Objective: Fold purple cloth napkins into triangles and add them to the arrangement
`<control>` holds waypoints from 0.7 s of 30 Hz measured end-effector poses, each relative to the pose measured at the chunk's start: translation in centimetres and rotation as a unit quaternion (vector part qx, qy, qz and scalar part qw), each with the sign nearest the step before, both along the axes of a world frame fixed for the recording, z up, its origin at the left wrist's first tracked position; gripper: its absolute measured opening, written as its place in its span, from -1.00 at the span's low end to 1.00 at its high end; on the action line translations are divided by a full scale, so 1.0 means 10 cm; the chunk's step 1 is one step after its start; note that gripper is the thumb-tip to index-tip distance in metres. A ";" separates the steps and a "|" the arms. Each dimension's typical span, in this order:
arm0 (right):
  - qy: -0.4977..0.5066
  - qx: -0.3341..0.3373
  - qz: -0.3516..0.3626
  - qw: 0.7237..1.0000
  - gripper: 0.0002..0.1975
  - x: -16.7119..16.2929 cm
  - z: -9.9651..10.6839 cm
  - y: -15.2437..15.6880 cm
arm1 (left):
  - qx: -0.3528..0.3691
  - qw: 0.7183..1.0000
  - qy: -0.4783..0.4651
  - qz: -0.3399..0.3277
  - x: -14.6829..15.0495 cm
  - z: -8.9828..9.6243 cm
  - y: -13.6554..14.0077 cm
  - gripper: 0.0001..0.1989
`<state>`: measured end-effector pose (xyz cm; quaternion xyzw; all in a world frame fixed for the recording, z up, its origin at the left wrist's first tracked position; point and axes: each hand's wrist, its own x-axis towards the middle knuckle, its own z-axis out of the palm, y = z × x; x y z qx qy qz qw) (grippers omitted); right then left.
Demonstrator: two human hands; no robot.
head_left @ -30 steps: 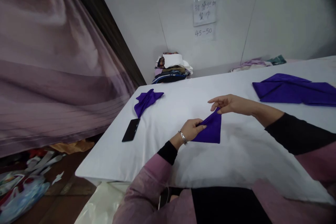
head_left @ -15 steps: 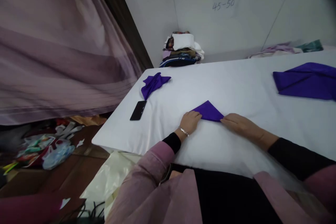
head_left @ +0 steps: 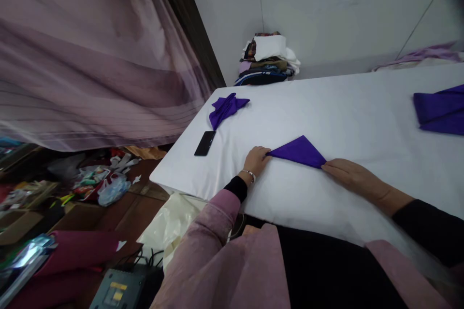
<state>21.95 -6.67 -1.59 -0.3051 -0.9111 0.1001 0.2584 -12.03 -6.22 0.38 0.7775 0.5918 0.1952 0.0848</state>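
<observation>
A purple cloth napkin (head_left: 300,151), folded into a flat triangle, lies on the white-covered table (head_left: 348,111) in front of me. Its left corner is pinched between the thumb and fingers of my left hand (head_left: 255,160), which wears a silver bracelet. My right hand (head_left: 342,172) pinches the right corner in the same way. The triangle's peak points away from me, toward the wall. Farther back on the left, a second purple cloth (head_left: 227,108) stands bunched in pleats, just beyond a black phone (head_left: 205,143).
More folded purple cloth (head_left: 442,111) lies at the table's right. A stack of folded clothes (head_left: 268,60) sits by the wall behind the table. To the left hangs a pinkish curtain (head_left: 108,58). Below it, plastic bags (head_left: 114,188), boxes and a grey device (head_left: 118,289) clutter the floor.
My left hand has shifted from resting on the napkin to pinching its far left corner, and the triangle now shows wider. The view has turned slightly left.
</observation>
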 end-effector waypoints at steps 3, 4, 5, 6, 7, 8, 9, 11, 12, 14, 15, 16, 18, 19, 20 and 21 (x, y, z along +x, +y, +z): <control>0.006 -0.047 -0.008 0.999 -0.67 0.01 0.02 -0.01 | -0.004 1.000 0.014 0.007 0.04 0.02 0.07 -0.85; 0.009 -0.062 -0.008 0.998 -0.67 0.01 0.02 -0.01 | -0.004 1.000 0.019 0.008 0.04 0.02 0.08 -0.86; 0.012 -0.073 -0.008 0.997 -0.67 0.01 0.03 -0.01 | -0.003 1.000 0.024 0.009 0.04 0.02 0.09 -0.86; 0.014 -0.080 -0.007 0.997 -0.67 0.01 0.03 -0.01 | -0.001 1.000 0.030 0.008 0.04 0.02 0.09 -0.85; 0.016 -0.083 -0.007 0.996 -0.66 0.01 0.02 -0.01 | 0.001 0.999 0.037 0.006 0.04 0.01 0.09 -0.85; 0.017 -0.082 -0.007 0.997 -0.66 0.01 0.02 -0.02 | 0.002 0.999 0.044 0.002 0.03 0.01 0.09 -0.84; 0.017 -0.079 -0.007 0.997 -0.66 0.01 0.02 -0.02 | 0.004 0.999 0.051 -0.003 0.02 0.00 0.08 -0.84; 0.017 -0.071 -0.002 0.997 -0.66 0.01 0.02 -0.03 | 0.005 0.997 0.068 -0.020 0.00 0.00 0.08 -0.84; 0.018 -0.066 0.002 0.998 -0.66 0.01 0.02 -0.03 | 0.004 0.997 0.077 -0.031 -0.01 0.00 0.08 -0.84; 0.020 -0.057 0.015 0.998 -0.67 0.01 0.03 -0.02 | 0.003 0.994 0.094 -0.056 -0.03 0.01 0.08 -0.82; 0.020 -0.055 0.021 0.998 -0.67 0.00 0.04 -0.02 | 0.003 0.992 0.102 -0.068 -0.04 0.01 0.09 -0.81; 0.019 -0.055 0.027 0.998 -0.68 0.00 0.05 -0.02 | 0.003 0.991 0.108 -0.079 -0.06 0.02 0.09 -0.80; 0.015 -0.063 0.039 0.997 -0.70 -0.01 0.09 -0.02 | 0.004 0.988 0.119 -0.095 -0.09 0.02 0.09 -0.79; 0.013 -0.070 0.045 0.996 -0.71 -0.02 0.11 -0.02 | 0.005 0.988 0.122 -0.100 -0.11 0.03 0.09 -0.79; 0.012 -0.075 0.049 0.996 -0.71 -0.02 0.13 -0.03 | 0.007 0.987 0.124 -0.102 -0.14 0.03 0.08 -0.79; 0.012 -0.080 0.051 0.995 -0.72 -0.03 0.14 -0.03 | 0.010 0.987 0.124 -0.101 -0.17 0.04 0.08 -0.78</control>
